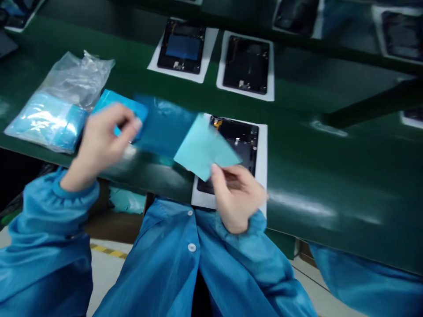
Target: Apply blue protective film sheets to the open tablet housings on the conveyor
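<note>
My left hand [104, 136] is closed in a pinch at the left edge of a translucent dark blue film [163, 125]. The film stretches right to a light teal backing sheet [205, 145], meeting it along a slanted edge. Thumb and fingers of my right hand [238, 193] grip the teal sheet's lower corner. Motion blurs the left fingertips. Behind that hand lies a bright blue pack of sheets [115, 102], partly hidden. Below the teal sheet, a black tablet-like device [243, 143] with open internals rests on white paper [262, 163], partly covered by sheet and hand.
A clear plastic bag [59, 103] with blue sheets lies at left on the green table [307, 171]. Two more opened devices, one with a blue patch [183, 47] and one plain black [246, 64], sit farther back. A shelf edge [330, 50] runs above. Below is a carton with teal scraps [127, 200].
</note>
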The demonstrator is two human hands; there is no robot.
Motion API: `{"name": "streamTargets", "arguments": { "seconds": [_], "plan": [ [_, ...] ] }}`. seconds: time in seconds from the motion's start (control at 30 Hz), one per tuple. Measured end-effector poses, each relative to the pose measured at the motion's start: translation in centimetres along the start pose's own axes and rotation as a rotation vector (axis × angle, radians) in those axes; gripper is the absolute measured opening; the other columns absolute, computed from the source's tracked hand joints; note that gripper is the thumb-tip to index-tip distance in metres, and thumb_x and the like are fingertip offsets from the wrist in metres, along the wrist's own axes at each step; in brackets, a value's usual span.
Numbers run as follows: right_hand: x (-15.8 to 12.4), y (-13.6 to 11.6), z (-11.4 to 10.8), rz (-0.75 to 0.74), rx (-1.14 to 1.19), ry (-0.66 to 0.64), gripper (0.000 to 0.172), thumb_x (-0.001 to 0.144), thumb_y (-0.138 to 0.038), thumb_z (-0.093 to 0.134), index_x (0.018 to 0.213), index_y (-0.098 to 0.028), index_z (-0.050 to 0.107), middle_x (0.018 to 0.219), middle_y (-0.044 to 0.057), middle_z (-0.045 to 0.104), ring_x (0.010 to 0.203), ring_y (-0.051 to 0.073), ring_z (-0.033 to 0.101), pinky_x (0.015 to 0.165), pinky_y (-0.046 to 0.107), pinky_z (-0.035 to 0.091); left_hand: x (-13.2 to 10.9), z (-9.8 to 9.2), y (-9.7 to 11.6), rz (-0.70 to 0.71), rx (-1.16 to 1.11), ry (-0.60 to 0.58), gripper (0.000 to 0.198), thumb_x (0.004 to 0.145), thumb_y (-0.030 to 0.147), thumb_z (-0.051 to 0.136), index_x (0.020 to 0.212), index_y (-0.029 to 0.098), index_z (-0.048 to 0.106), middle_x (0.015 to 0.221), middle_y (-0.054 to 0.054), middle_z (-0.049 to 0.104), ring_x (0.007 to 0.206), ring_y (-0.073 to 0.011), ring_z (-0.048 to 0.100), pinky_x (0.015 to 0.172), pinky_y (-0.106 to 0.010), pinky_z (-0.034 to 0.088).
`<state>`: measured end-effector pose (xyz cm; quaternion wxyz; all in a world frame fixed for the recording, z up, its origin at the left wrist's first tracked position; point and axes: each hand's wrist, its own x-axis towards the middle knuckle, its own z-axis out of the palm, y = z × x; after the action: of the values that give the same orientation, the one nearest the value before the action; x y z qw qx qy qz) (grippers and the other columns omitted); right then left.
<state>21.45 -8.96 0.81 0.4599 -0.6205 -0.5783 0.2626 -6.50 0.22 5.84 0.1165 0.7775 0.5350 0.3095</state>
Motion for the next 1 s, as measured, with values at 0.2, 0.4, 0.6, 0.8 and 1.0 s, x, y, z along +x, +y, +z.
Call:
{"name": "streamTargets", "arguments": {
  "seconds": [0.2, 0.4, 0.6, 0.8, 1.0],
  "plan": [
    [-7.9, 0.5, 8.8, -0.261, 0.048, -0.739, 0.017, 0.100, -0.031, 0.063, 0.108, -0.033, 0.078, 0.099, -0.002, 0.083, 0.088, 0.019, 0.081, 0.083, 0.034, 0.070, 4.3, -3.3, -2.6, 0.094, 0.117, 0.289, 0.041, 0.115, 0.035, 0.053, 0.079, 0.017, 0.045, 0.089, 0.007, 0.036, 0.085, -0.0033, 0.036, 0.080, -0.030, 0.032],
    [-10.0, 1.9, 18.2, -0.188, -0.013, -0.835, 0.027, 0.102, -0.047, 0.070, 0.099, -0.020, 0.073, 0.087, 0.004, 0.081, 0.075, 0.018, 0.078, 0.074, 0.034, 0.068, 3.2, 0.0, -0.3, 0.079, -0.026, 0.144, 0.031, 0.111, 0.036, 0.059, 0.085, 0.020, 0.052, 0.080, 0.006, 0.046, 0.074, -0.0058, 0.043, 0.070, -0.027, 0.039],
    [-5.1, -1.5, 5.7, -0.249, 0.162, -0.684, 0.020, 0.103, -0.048, 0.063, 0.112, -0.035, 0.076, 0.109, -0.003, 0.083, 0.095, 0.019, 0.081, 0.087, 0.032, 0.069, -1.2, 3.5, 2.2, 0.217, 0.014, 0.044, 0.019, 0.104, 0.024, 0.053, 0.086, 0.024, 0.051, 0.079, 0.001, 0.058, 0.074, -0.0150, 0.056, 0.068, -0.032, 0.045],
    [3.1, -1.6, -2.1, -0.264, 0.106, -0.466, 0.037, 0.107, -0.041, 0.061, 0.137, -0.023, 0.073, 0.137, 0.010, 0.076, 0.127, 0.024, 0.072, 0.113, 0.043, 0.059, -2.7, 7.3, 6.6, 0.526, -0.046, -0.061, 0.010, 0.098, 0.019, 0.054, 0.091, 0.025, 0.053, 0.080, -0.002, 0.064, 0.070, -0.0189, 0.057, 0.062, -0.036, 0.045],
    [3.8, 0.7, -3.0, -0.286, 0.093, -0.443, 0.032, 0.110, -0.025, 0.054, 0.134, -0.025, 0.075, 0.131, 0.008, 0.078, 0.119, 0.021, 0.074, 0.105, 0.040, 0.063, -0.9, 6.3, 7.8, 0.474, -0.123, -0.214, 0.026, 0.099, 0.024, 0.063, 0.125, 0.026, 0.059, 0.110, -0.004, 0.072, 0.099, -0.0215, 0.071, 0.084, -0.036, 0.059]
  ]
}}
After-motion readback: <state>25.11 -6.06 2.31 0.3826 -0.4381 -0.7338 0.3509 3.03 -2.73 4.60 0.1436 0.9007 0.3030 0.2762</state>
